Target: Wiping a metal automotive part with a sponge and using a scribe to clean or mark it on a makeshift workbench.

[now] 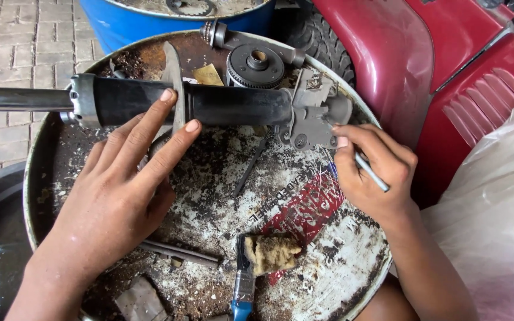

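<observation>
- The drum lid (352, 279), round, rusty and flaking, carries everything; a red vehicle body (400, 53) stands past its right edge and a blue drum (126, 24) past its far edge.
- The shaft (233, 106), a long black tube ending in a grey housing (313, 119), lies across the far half of the lid. Its long axis runs left to right, with the bare metal end (19, 98) sticking out over the left edge and the housing near the right edge.
- The left hand (111, 202) comes in from the near left edge, palm down and fingers spread wide. Two fingertips rest on the tube about midway along it; it grips nothing.
- The right hand (373, 169) sits near the right edge, just this side of the housing, and is the hand closer to that end. It is closed narrowly on a thin metal tool (371, 173), whose tip points up and left at the housing; whether the tip touches it I cannot tell.
- So the shaft lies crosswise ahead of both hands, one on its middle, one at its right end.
- A toothed gear (256, 64) lies beyond the tube at the far edge.
- A blue-handled brush (244, 285) and a scrap of sponge (272, 252) lie toward the near edge, well apart from both hands.
</observation>
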